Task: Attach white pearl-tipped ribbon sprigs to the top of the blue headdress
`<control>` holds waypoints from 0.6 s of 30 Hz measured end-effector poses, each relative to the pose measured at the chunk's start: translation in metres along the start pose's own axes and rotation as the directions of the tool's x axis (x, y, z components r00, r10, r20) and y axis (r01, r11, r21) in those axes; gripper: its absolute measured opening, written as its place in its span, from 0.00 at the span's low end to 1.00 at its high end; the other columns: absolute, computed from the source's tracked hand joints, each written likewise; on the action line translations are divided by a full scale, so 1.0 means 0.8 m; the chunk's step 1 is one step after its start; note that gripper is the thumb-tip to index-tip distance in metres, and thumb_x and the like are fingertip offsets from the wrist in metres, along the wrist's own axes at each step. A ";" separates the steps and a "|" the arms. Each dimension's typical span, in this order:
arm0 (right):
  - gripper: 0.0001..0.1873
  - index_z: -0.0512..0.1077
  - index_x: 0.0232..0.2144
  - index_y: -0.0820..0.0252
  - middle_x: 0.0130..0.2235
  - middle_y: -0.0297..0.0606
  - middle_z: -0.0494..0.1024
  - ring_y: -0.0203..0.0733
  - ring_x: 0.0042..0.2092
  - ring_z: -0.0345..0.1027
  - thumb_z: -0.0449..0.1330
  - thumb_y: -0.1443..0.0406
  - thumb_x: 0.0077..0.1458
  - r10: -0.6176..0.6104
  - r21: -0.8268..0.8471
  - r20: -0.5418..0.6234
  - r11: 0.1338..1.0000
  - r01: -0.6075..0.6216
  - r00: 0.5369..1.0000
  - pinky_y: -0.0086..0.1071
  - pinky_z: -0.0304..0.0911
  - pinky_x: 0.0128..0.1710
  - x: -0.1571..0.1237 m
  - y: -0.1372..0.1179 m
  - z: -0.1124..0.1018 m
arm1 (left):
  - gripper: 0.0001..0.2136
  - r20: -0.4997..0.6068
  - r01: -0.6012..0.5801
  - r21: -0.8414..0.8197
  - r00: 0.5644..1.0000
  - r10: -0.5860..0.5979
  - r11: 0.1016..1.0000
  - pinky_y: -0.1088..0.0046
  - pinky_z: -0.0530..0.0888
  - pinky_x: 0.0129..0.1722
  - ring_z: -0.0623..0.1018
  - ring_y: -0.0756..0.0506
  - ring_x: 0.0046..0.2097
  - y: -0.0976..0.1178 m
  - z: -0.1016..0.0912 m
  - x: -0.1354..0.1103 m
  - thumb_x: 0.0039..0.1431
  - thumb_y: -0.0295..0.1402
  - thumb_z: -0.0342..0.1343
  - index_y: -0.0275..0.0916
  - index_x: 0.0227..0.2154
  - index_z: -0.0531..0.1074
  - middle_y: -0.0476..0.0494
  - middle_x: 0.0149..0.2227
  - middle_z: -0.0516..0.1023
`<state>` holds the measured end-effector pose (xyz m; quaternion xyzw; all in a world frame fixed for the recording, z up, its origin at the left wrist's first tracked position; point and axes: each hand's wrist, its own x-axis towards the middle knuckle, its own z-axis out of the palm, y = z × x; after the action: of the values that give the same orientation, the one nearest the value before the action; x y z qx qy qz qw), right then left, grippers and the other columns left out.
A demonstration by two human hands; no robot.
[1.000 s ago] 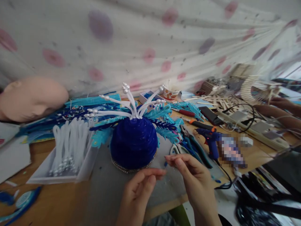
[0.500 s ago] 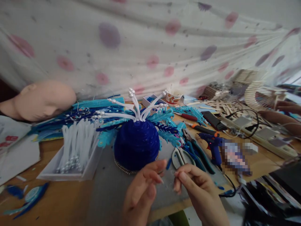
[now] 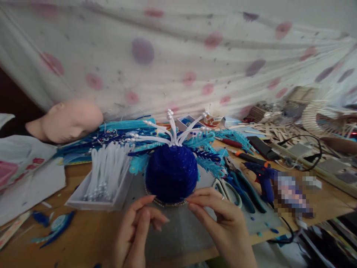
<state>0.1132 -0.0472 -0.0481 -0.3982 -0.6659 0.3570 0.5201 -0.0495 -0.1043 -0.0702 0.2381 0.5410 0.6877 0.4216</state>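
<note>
A deep-blue domed headdress (image 3: 171, 173) stands upright in the middle of a grey mat (image 3: 173, 230). White looped stems tipped with pearl beads (image 3: 174, 134) rise from its crown, and turquoise feather-shaped pieces (image 3: 136, 163) fan out at its sides. Along its lower edge runs a beaded trim (image 3: 169, 204). My right hand (image 3: 221, 219) pinches thumb and forefinger together by the right end of that trim; whatever is between them is too small to make out. My left hand (image 3: 141, 227) is at the front left of the dome, fingers apart, with nothing visible in it.
A white box of white bead-tipped loops (image 3: 103, 182) sits to the left, near a mannequin head (image 3: 74, 121). Scissors (image 3: 228, 193), pliers (image 3: 248, 186) and a blue glue gun (image 3: 263, 178) lie to the right. Behind hangs a dotted curtain (image 3: 173, 48).
Both hands have moved apart from each other, the left one leftward. My right hand has come up to the headdress's lower edge. The whole view has shifted slightly left.
</note>
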 end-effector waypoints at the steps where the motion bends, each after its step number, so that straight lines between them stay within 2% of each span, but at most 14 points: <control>1: 0.05 0.83 0.30 0.49 0.32 0.35 0.80 0.41 0.35 0.75 0.68 0.66 0.55 -0.033 -0.023 -0.011 0.999 0.033 0.999 0.32 0.68 0.36 0.002 -0.001 0.005 | 0.20 -0.043 -0.022 0.024 0.999 0.023 0.999 0.79 0.74 0.32 0.76 0.50 0.30 0.001 -0.005 0.002 0.48 0.51 0.69 0.42 0.38 0.78 0.49 0.26 0.81; 3: 0.05 0.84 0.29 0.48 0.29 0.34 0.76 0.40 0.34 0.71 0.70 0.67 0.52 -0.068 -0.080 -0.019 0.995 0.066 0.998 0.33 0.66 0.33 0.004 -0.003 0.015 | 0.20 -0.061 0.016 0.038 0.998 -0.014 0.999 0.79 0.76 0.35 0.79 0.48 0.33 0.003 -0.010 0.003 0.45 0.50 0.71 0.42 0.35 0.80 0.47 0.30 0.84; 6: 0.06 0.84 0.29 0.47 0.27 0.33 0.71 0.39 0.32 0.67 0.70 0.67 0.52 -0.106 -0.137 0.010 0.985 0.106 0.994 0.33 0.63 0.31 0.005 -0.005 0.032 | 0.21 0.085 0.152 -0.009 0.985 -0.151 0.988 0.75 0.77 0.36 0.81 0.46 0.35 0.003 -0.003 -0.001 0.47 0.52 0.69 0.40 0.35 0.82 0.43 0.35 0.85; 8: 0.08 0.84 0.29 0.47 0.27 0.34 0.72 0.40 0.32 0.66 0.68 0.68 0.53 -0.128 -0.165 0.039 0.977 0.133 0.991 0.34 0.63 0.31 0.004 -0.007 0.042 | 0.22 0.140 0.191 -0.052 0.973 -0.182 0.980 0.72 0.79 0.38 0.83 0.44 0.37 -0.001 0.008 -0.003 0.46 0.51 0.70 0.40 0.38 0.83 0.41 0.37 0.86; 10: 0.10 0.84 0.30 0.47 0.28 0.36 0.75 0.41 0.33 0.67 0.66 0.70 0.53 -0.119 -0.176 0.080 0.976 0.132 0.990 0.34 0.64 0.31 0.003 -0.008 0.050 | 0.20 0.071 0.178 -0.085 0.982 -0.172 0.980 0.72 0.79 0.40 0.83 0.43 0.40 -0.008 0.015 -0.002 0.43 0.49 0.72 0.42 0.36 0.84 0.41 0.38 0.86; 12: 0.11 0.84 0.34 0.47 0.32 0.37 0.79 0.43 0.36 0.72 0.66 0.70 0.52 -0.052 -0.120 0.124 0.990 0.067 0.991 0.36 0.68 0.35 0.000 -0.009 0.052 | 0.18 -0.047 0.152 -0.128 0.986 -0.159 0.980 0.74 0.79 0.38 0.83 0.45 0.38 -0.014 0.015 0.005 0.40 0.48 0.74 0.42 0.32 0.85 0.42 0.36 0.87; 15: 0.13 0.82 0.40 0.49 0.40 0.37 0.84 0.46 0.43 0.76 0.68 0.68 0.52 0.120 0.035 0.170 0.991 -0.128 0.978 0.38 0.71 0.45 -0.004 -0.008 0.047 | 0.19 -0.192 0.114 -0.203 0.969 -0.154 0.973 0.76 0.77 0.29 0.80 0.49 0.29 -0.016 0.003 0.019 0.35 0.47 0.75 0.42 0.29 0.84 0.44 0.31 0.86; 18: 0.10 0.81 0.41 0.51 0.43 0.38 0.85 0.45 0.45 0.78 0.68 0.63 0.54 0.258 0.196 0.181 0.936 -0.292 0.949 0.36 0.72 0.47 -0.007 -0.004 0.040 | 0.18 -0.245 0.071 -0.226 0.961 -0.127 0.972 0.79 0.75 0.26 0.78 0.51 0.26 -0.014 -0.011 0.029 0.27 0.44 0.78 0.41 0.22 0.83 0.45 0.27 0.84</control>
<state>0.0817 -0.0553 -0.0539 -0.3991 -0.5978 0.5271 0.4533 -0.0650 -0.0888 -0.0861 0.0723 0.5250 0.7450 0.4052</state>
